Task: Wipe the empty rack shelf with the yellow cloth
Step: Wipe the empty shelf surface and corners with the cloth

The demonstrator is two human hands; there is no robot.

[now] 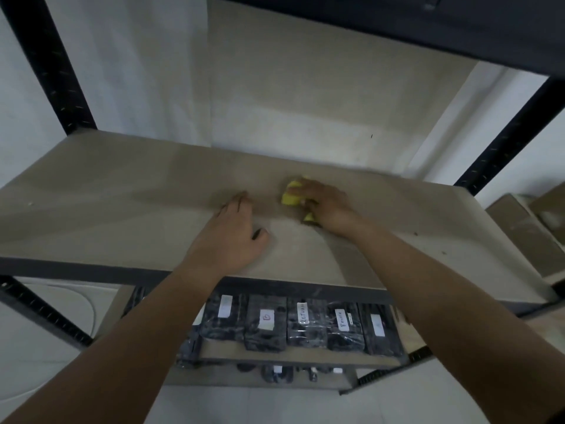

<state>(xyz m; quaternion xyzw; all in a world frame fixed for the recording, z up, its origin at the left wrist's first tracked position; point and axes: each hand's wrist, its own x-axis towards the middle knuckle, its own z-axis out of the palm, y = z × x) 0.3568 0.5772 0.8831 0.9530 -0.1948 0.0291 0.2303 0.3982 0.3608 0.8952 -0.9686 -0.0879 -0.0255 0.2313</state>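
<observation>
The empty rack shelf (pixel 107 203) is a beige board with a dark metal front rim, spanning the view. My right hand (pixel 328 206) presses down on a bunched yellow cloth (pixel 291 197) near the middle of the shelf, toward the back. Bits of the cloth show at the fingertips and under the palm; the rest is hidden by the hand. My left hand (pixel 234 237) lies flat on the board just left of the cloth, fingers slightly spread, holding nothing.
Black slotted uprights (pixel 52 71) stand at the left and right (pixel 507 133) corners. The shelf below holds several black wrapped packs with white labels (pixel 305 327). A dark shelf (pixel 428 29) hangs overhead. Cardboard boxes (pixel 526 234) sit at the right.
</observation>
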